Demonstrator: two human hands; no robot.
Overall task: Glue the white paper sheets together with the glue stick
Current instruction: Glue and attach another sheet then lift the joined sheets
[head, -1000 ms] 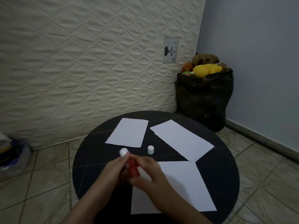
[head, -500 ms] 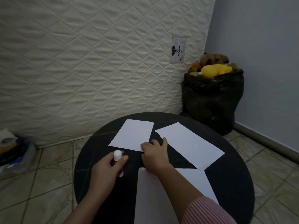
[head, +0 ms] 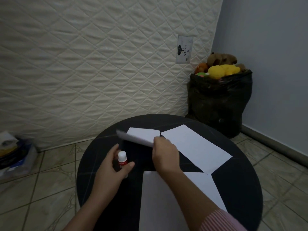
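Three white paper sheets lie on a round black table. My right hand grips the near edge of the far-left sheet and holds it lifted and curled off the table. A long sheet lies flat to its right. The nearest sheet lies under my right forearm. My left hand holds the red glue stick upright, its white glue tip exposed. The cap is hidden.
A quilted cream mattress leans against the wall behind the table. A black bag full of plush toys stands in the right corner. Clutter sits on the tiled floor at the left.
My right hand left the glue stick, reached forward to the far-left sheet and has lifted its near edge. My left hand kept the glue stick and shifted left.
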